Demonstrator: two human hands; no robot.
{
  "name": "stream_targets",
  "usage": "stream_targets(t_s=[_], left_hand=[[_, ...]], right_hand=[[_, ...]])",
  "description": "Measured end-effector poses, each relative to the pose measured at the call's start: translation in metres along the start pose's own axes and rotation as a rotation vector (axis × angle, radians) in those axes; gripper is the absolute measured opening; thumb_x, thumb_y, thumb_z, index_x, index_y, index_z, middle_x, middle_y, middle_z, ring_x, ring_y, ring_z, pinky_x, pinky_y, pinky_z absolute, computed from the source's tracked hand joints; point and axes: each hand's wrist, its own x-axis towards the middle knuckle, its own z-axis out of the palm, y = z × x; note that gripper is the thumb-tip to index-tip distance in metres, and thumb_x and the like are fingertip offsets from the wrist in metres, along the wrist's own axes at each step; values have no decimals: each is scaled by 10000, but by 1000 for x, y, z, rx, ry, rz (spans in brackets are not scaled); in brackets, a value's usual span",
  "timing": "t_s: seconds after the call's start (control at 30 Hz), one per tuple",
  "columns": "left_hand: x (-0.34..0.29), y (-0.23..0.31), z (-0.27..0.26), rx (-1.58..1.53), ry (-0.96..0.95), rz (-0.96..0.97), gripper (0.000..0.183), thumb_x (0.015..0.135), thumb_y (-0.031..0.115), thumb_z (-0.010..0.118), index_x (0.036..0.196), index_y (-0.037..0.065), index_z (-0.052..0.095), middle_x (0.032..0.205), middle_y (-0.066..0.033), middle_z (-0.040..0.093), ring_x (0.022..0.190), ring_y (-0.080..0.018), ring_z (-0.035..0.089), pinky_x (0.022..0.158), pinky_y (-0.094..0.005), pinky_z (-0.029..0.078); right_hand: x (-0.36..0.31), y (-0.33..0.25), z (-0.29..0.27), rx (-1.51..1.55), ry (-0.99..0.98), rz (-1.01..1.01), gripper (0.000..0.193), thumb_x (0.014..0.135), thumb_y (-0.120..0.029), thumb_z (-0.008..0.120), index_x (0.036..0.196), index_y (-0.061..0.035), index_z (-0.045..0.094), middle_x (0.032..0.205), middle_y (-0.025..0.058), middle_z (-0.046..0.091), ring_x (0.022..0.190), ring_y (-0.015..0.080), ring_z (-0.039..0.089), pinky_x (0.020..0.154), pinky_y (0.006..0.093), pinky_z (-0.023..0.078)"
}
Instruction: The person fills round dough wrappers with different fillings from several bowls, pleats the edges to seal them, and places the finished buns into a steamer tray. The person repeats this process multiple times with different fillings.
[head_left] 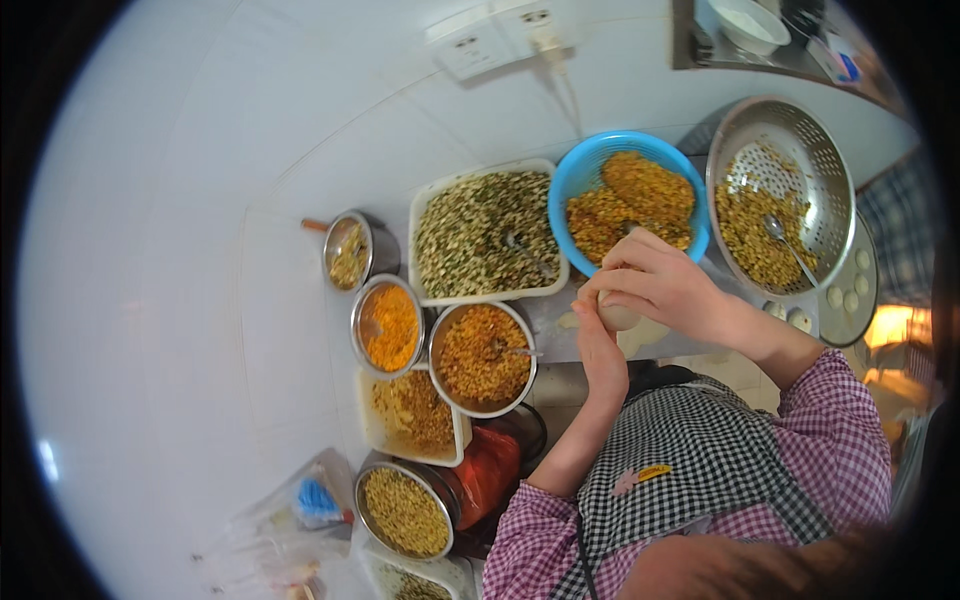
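Observation:
Both my hands are closed around a pale, rounded piece of dough (617, 313) at the table's edge, in front of the blue basket. My left hand (603, 355) supports it from the near left side with fingers pointing up. Over its top curves my right hand (655, 280), the fingertips meeting those of the left. The fingers hide the top of the dough. Just beyond stands the blue basket (565, 195) of orange-brown chopped filling. A white rectangular tub (413, 250) of green and pale chopped filling is left of it.
A steel colander (835, 170) with a spoon stands at right, near small dough rounds (851, 300) on a round tray. Steel bowls of orange shreds (393, 330) and reddish filling (485, 350) sit at left. A plug (545, 38) and cord hang on the wall.

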Motion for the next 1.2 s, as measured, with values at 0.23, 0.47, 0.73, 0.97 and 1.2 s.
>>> stream_targets(t_s=[0.23, 0.47, 0.73, 0.97, 1.2], left_hand=[[-11, 7, -55, 156, 114, 316, 581, 1131, 397, 157, 1425, 4, 466, 1369, -147, 487, 1272, -250, 498, 1104, -368, 370], [-16, 27, -126, 281, 174, 394, 513, 1128, 341, 229, 1411, -15, 466, 1346, -153, 462, 1271, -263, 463, 1106, -364, 336], [19, 62, -243, 260, 130, 272, 446, 1120, 302, 333, 1418, -13, 437, 1317, -147, 461, 1241, -256, 472, 1079, -363, 355], [50, 70, -326, 340, 44, 250, 385, 1043, 154, 530, 1384, 0, 444, 1291, -121, 476, 1197, -209, 499, 1032, -335, 407], [66, 64, -360, 107, -101, 133, 388, 950, 84, 682, 1292, -14, 529, 1346, -136, 505, 1198, -201, 545, 993, -339, 472]], right_hand=[[24, -20, 56, 262, -108, 129, 126, 850, -98, 716, 972, -68, 702, 931, 71, 633, 890, 268, 592, 799, 371, 496], [59, -44, 128, 254, -165, 118, 89, 851, -36, 721, 915, -24, 660, 924, 86, 632, 896, 275, 592, 782, 384, 487], [137, -59, 230, 186, -241, -3, 115, 887, -68, 688, 965, 12, 658, 913, 126, 607, 900, 308, 576, 807, 407, 481], [192, -80, 277, 257, -491, -179, 268, 832, -117, 709, 1095, -62, 706, 1064, 94, 547, 1004, 268, 521, 868, 397, 465], [224, -64, 335, 264, -790, -111, 277, 836, -157, 723, 1086, -45, 689, 1037, 95, 558, 1023, 287, 517, 892, 396, 465]])
